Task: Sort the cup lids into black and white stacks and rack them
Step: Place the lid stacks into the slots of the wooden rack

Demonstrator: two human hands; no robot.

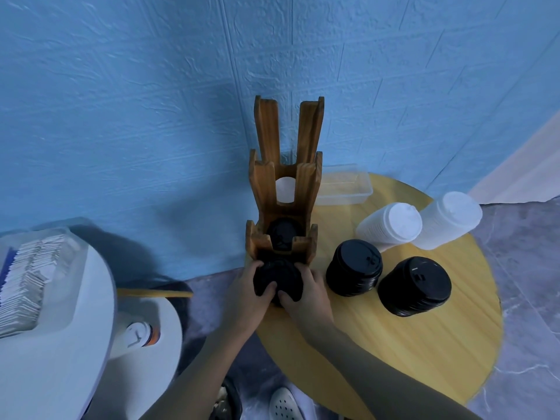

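Wooden rack (285,183), three stepped tiers, is standing upright at the bench's (394,344) far left edge. White lids (285,189) are showing in its middle tier, black lids (283,234) in the tier below. One black lid stack (277,278) is sitting at the rack's open front, both hands' fingers (269,287) curling round it. Two black stacks (354,268) (414,286) are sitting to the right. Behind them, two taller white stacks (391,230) (448,224) are sitting just beside each other.

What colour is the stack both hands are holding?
The held stack is black; head view.
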